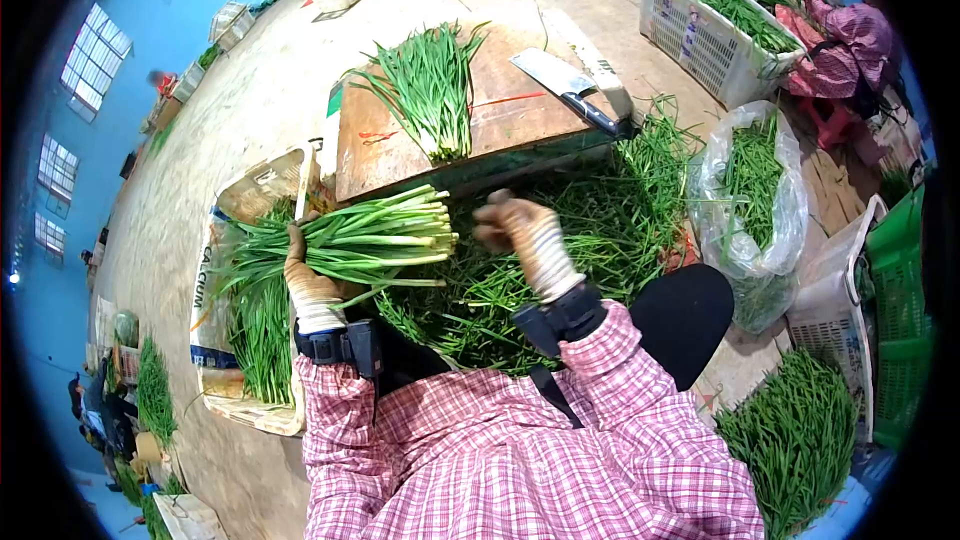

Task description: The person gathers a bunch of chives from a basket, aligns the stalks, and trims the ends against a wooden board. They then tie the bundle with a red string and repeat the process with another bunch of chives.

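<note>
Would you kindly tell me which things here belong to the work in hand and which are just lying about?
In hand: left hand gripping the bunch of green stalks; right hand beside its pale cut ends; loose greens heaped below.
Lying about: cleaver and second bunch on the wooden board; plastic bag of greens; white crate.

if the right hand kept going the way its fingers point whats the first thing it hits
Most likely the pale cut ends of the bunch of greens gripped in the left hand. The right hand curls toward those ends across a small gap, though depth is unclear from one view.
</note>
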`<state>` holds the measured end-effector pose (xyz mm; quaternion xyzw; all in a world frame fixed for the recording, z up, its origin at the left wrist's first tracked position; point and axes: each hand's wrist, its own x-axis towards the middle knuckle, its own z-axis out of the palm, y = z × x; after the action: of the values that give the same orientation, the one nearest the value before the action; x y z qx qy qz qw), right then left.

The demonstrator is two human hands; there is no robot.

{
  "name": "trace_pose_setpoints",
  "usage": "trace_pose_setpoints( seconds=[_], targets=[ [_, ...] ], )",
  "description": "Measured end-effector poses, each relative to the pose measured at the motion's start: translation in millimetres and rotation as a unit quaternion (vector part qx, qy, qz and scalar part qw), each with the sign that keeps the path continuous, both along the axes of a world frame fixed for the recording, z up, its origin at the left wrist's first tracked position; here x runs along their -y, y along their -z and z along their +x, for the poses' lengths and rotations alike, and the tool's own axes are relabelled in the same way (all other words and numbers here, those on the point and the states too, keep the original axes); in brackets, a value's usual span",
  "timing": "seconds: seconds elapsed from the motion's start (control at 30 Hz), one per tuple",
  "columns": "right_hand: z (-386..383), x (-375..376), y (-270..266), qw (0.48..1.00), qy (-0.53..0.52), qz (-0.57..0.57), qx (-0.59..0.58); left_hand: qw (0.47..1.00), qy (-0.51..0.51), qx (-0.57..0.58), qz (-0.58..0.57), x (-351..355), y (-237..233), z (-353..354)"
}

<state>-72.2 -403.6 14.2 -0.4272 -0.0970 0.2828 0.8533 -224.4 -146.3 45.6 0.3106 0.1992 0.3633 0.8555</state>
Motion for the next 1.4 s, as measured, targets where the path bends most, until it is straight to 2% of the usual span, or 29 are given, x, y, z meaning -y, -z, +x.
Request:
trace_pose_setpoints(
  seconds=[0.07, 0.1, 0.2, 0.23, 0.27, 0.33, 0.4, 0.43, 0.47, 0.5, 0.53, 0.6, 0.73, 0.77, 0.8, 0.87, 0.9, 0.93, 0.97, 1.0, 1.03, 1.07, 1.13, 1.17, 1.2, 1.27, 1.33, 1.37, 1.4],
  targets=[
    [-4, -27, 10, 0.974, -0.047, -0.021, 0.219, 1.000, 0.001, 0.010, 0.008, 5, 0, 6],
    [-8, -29, 6, 0.988, -0.059, -0.040, 0.139, 1.000, 0.008, 0.016, 0.026, 6, 0, 5],
    [8, -12, 7, 0.998, -0.004, -0.023, 0.052, 0.999, -0.028, 0.021, 0.022, -11, 4, -3],
    [14, -3, 3, 0.999, 0.025, -0.043, -0.001, 0.999, -0.028, -0.016, 0.037, -9, -3, -9],
    [19, 2, 12, 0.999, 0.002, -0.043, 0.012, 0.998, -0.019, 0.014, 0.053, -6, -6, -9],
    [5, 7, -6, 0.993, 0.000, -0.097, 0.061, 0.997, -0.016, 0.056, 0.045, -10, -3, -8],
    [-4, 3, -14, 0.995, -0.040, -0.014, 0.090, 0.994, -0.018, 0.102, 0.046, -3, -1, -2],
    [-10, 1, -24, 0.991, -0.039, -0.038, 0.125, 0.993, -0.013, 0.110, 0.046, 5, -6, 1],
    [-16, 1, -36, 0.985, -0.039, -0.060, 0.159, 0.992, -0.007, 0.118, 0.047, 9, -8, 2],
    [-18, -1, -42, 0.988, -0.046, -0.070, 0.130, 0.994, 0.034, 0.089, 0.054, 5, -9, 1],
    [-18, -3, -41, 0.978, -0.053, -0.120, 0.162, 0.995, 0.011, 0.081, 0.051, 7, -6, 1],
    [-20, -10, -31, 0.967, -0.028, -0.138, 0.214, 0.996, -0.035, 0.067, 0.045, 13, -3, 3],
    [5, 5, -10, 0.851, 0.123, -0.322, 0.396, 0.996, -0.009, 0.056, 0.062, -2, -5, -14],
    [29, 18, 3, 0.769, 0.121, -0.458, 0.429, 0.993, -0.007, 0.109, 0.038, -13, -2, -19],
    [52, 30, 17, 0.665, 0.115, -0.582, 0.454, 0.995, -0.018, 0.080, 0.065, -9, -8, -26],
    [58, 41, 29, 0.583, 0.158, -0.636, 0.480, 0.980, 0.054, 0.179, 0.064, -4, -17, -27],
    [45, 34, 16, 0.719, 0.160, -0.480, 0.477, 0.980, 0.030, 0.180, 0.079, 1, -17, -26],
    [32, 21, 0, 0.844, 0.078, -0.314, 0.428, 0.982, 0.012, 0.165, 0.086, 5, -15, -23],
    [11, 3, -1, 0.951, 0.020, -0.140, 0.275, 0.985, -0.001, 0.148, 0.093, 9, -13, -19],
    [-8, 0, -29, 0.975, -0.059, -0.104, 0.189, 0.986, -0.015, 0.134, 0.099, 12, -11, -13],
    [-8, -12, -18, 0.939, -0.034, -0.166, 0.300, 0.987, 0.005, 0.143, 0.071, 15, -9, -9],
    [-11, -23, -10, 0.971, -0.048, -0.136, 0.192, 0.987, 0.023, 0.150, 0.043, 17, -8, -8],
    [-8, -33, 10, 0.962, -0.016, -0.144, 0.233, 0.991, -0.008, 0.110, 0.075, 25, -9, -7],
    [-8, -36, 20, 0.930, 0.010, -0.206, 0.305, 0.994, -0.010, 0.087, 0.066, 22, -7, -8],
    [-10, -26, 5, 0.796, 0.081, -0.320, 0.507, 0.996, -0.014, 0.063, 0.056, 18, -3, -9],
    [-7, -15, -1, 0.765, 0.011, -0.352, 0.539, 0.996, -0.031, 0.041, 0.079, 12, 2, -12],
    [10, 0, 30, 0.853, 0.075, -0.321, 0.405, 0.996, -0.044, 0.039, 0.062, 3, 3, -15],
    [17, 11, 29, 0.892, 0.021, -0.326, 0.314, 0.995, -0.031, 0.077, 0.054, -5, 6, -19],
    [19, 19, 21, 0.919, -0.035, -0.328, 0.218, 0.995, -0.027, 0.068, 0.070, -3, 2, -18]
  ],
)
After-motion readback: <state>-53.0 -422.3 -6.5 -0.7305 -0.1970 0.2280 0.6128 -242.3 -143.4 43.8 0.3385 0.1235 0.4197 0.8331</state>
